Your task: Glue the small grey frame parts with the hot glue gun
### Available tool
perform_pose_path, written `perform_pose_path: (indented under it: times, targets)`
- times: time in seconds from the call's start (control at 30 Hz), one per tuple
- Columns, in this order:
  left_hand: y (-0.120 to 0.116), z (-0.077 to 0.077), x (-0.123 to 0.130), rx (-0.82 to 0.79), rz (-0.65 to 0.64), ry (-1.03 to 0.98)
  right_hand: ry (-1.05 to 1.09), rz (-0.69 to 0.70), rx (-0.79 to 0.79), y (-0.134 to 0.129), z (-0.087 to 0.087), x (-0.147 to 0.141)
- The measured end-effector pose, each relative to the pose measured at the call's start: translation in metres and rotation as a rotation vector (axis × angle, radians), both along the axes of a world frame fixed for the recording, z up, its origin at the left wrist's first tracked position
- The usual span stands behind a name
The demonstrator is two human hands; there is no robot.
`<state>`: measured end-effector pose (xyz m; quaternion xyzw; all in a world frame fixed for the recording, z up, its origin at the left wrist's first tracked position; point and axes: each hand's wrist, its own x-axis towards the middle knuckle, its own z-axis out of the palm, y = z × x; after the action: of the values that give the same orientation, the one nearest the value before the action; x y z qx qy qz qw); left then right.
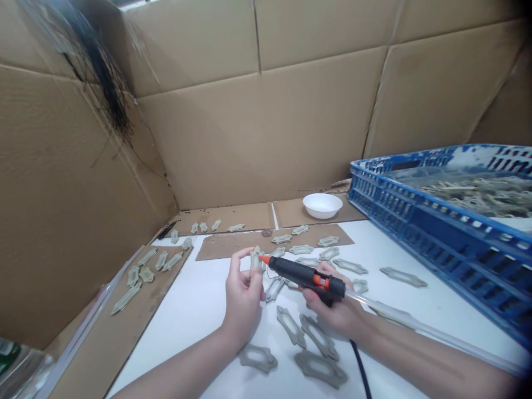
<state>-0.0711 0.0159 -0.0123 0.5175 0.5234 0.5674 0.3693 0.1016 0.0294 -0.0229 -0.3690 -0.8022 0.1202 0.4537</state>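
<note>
My left hand [244, 291] pinches a small grey-green frame piece [256, 260] upright between thumb and fingers. Wrapped round the handle of a black glue gun [297, 271] is my right hand [332, 302]. The gun's orange nozzle points left and meets the face of the held piece, or lies very close to it. A clear glue stick [386, 311] runs out of the gun's back, over my right forearm. Several like frame pieces [320, 368] lie on the white table around and below both hands.
A blue crate [440, 244] full of such pieces stands at the right. Behind is a white bowl [322, 205] on cardboard. More pieces lie on a cardboard sheet [143, 307] at the left. Cardboard walls [257, 127] enclose the table; a clear bottle [25, 368] shows at lower left.
</note>
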Motion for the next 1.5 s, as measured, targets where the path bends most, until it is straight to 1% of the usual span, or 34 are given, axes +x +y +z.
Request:
perform_pose_path:
  times: [0.1,0.27,0.53,0.67,0.73,0.83,1.0,1.17,1.3,1.5]
  targets:
    - [0.000,-0.001,0.000,-0.002,0.000,-0.008,-0.002,-0.001,0.029,0.000,0.000,0.000]
    - [0.000,0.000,0.000,-0.008,-0.007,-0.007,0.005,-0.006,0.008,0.000,-0.001,-0.001]
    - [-0.003,0.000,0.002,-0.012,-0.027,-0.009,-0.016,-0.002,0.033,-0.002,0.003,-0.002]
    - [-0.005,0.003,0.004,-0.008,-0.021,-0.016,0.025,0.008,0.151,0.000,-0.001,-0.003]
    - [-0.006,0.004,0.004,-0.004,-0.021,-0.021,0.037,0.045,0.227,0.002,-0.004,-0.003]
    - [-0.007,0.004,0.005,-0.005,-0.017,-0.025,0.029,0.103,0.292,0.004,-0.009,-0.003]
    - [-0.007,0.004,0.006,-0.021,-0.021,-0.035,0.026,0.104,0.327,0.006,-0.014,-0.003]
    - [-0.008,0.004,0.006,-0.024,-0.016,-0.049,-0.016,0.080,0.346,0.004,-0.011,-0.003]
    - [-0.008,0.003,0.007,-0.029,-0.013,-0.064,-0.097,0.082,0.381,0.002,-0.009,-0.002]
    - [-0.007,0.004,0.007,-0.028,-0.005,-0.053,-0.145,0.061,0.371,0.001,-0.010,0.000]
